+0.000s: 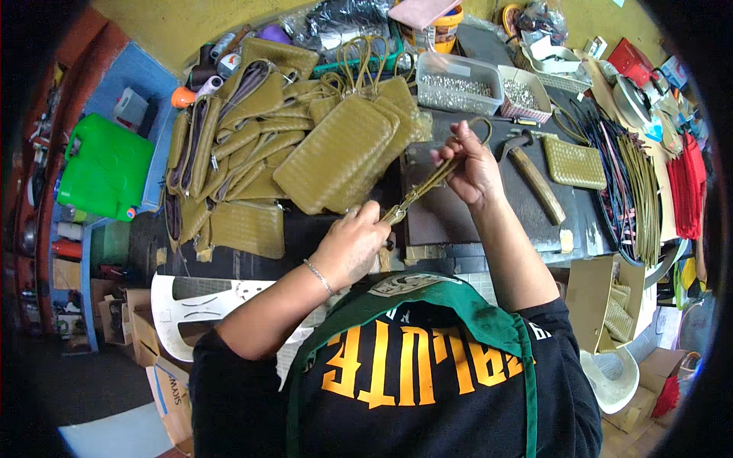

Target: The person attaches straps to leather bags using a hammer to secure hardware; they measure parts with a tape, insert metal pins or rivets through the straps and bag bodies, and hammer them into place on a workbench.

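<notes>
An olive strap (pixel 433 181) stretches slantwise between my two hands above the front edge of the worktable. My left hand (pixel 353 243), with a bracelet on the wrist, is closed on its lower end, where shiny metal hardware shows. Higher up, my right hand (pixel 472 169) has its fingers curled round the strap, and a thin loop sticks out past them. Left of the strap, woven olive pouches (pixel 328 156) with wrist loops lie on a large heap of similar pouches (pixel 248 126). To the right of my right hand rests a hammer (pixel 537 183) with a wooden handle.
Behind the hands stand a clear tub of metal fittings (pixel 458 93) and a smaller box of fittings (pixel 523 95). A flat olive woven purse (pixel 574 162) lies right of the hammer, beside bundled strips (pixel 637 198). A green jerrycan (pixel 103 168) stands far left.
</notes>
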Action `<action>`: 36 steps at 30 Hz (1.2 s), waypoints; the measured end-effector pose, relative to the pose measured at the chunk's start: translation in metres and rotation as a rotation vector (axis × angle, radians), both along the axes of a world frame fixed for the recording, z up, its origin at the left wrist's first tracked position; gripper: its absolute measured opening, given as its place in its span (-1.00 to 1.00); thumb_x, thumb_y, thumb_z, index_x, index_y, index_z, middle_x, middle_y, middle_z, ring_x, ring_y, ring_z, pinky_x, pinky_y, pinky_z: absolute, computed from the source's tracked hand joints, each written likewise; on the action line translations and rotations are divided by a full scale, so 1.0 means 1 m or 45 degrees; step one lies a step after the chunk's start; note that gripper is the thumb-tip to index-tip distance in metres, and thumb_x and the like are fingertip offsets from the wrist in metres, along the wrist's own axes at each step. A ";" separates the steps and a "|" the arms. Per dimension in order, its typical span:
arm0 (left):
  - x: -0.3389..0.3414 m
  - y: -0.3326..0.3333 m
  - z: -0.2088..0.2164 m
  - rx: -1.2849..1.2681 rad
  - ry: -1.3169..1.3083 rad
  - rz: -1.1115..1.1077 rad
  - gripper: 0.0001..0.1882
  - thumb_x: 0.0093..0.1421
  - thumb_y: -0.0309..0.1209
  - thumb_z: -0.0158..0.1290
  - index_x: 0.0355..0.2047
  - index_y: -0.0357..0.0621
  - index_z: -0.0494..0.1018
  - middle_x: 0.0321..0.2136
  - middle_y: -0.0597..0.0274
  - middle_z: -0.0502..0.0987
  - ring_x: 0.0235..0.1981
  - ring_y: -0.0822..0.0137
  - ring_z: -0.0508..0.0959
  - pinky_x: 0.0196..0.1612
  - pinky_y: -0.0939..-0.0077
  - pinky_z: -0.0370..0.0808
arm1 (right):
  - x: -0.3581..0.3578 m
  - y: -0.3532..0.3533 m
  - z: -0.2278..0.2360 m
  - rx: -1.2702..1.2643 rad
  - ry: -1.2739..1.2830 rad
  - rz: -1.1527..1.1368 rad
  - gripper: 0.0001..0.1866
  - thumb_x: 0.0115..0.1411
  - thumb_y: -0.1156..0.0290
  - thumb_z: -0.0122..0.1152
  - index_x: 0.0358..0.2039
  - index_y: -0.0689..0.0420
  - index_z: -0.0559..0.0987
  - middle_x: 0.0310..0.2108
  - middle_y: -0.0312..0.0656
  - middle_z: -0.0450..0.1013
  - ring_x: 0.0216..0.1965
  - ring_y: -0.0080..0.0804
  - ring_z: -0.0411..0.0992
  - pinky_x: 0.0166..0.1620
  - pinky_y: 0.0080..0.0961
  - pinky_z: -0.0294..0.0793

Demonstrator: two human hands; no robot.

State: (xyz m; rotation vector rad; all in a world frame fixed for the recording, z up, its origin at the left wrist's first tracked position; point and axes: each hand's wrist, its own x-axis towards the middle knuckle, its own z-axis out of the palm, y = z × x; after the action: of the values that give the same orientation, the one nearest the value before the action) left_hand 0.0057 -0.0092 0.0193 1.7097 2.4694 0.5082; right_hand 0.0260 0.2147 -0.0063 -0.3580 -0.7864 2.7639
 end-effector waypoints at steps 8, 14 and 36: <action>-0.006 0.012 -0.031 0.027 -0.669 -0.175 -0.73 -0.09 -0.35 0.15 -0.66 -0.25 0.30 -0.51 0.18 0.27 -0.47 0.31 0.34 -0.41 0.53 0.33 | 0.024 0.023 -0.029 -0.219 0.087 -0.185 -0.47 0.00 -0.07 0.08 -0.83 -0.05 0.12 -0.82 -0.43 0.01 -0.70 -0.57 0.10 -0.45 -0.55 0.28; -0.037 0.033 -0.053 0.302 -0.759 0.000 -0.61 -0.18 -0.29 0.26 -0.59 -0.30 0.30 -0.26 0.25 0.23 -0.53 0.51 0.27 -0.46 0.67 0.30 | 0.036 0.035 -0.035 -0.228 0.040 -0.312 -0.46 0.04 -0.07 0.03 -0.84 -0.03 0.11 -0.66 -0.32 0.19 -0.53 -0.44 0.20 -0.33 -0.50 0.25; -0.072 0.046 -0.045 -0.464 -0.580 -0.169 -0.48 -0.27 -0.02 0.16 -0.76 -0.28 0.28 -0.74 0.02 0.32 -0.64 0.13 0.37 -0.55 0.35 0.30 | 0.096 0.037 -0.028 1.414 -0.654 -0.084 -0.86 -0.12 0.47 0.29 -0.53 0.21 0.51 -0.60 -0.28 0.44 -0.55 -0.63 0.35 -0.44 -0.69 0.33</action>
State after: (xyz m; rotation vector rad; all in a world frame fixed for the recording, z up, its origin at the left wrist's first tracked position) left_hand -0.0662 0.0369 -0.0260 1.4134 1.9695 0.3558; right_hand 0.1215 0.2515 -0.0341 -0.7946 -2.1518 1.7473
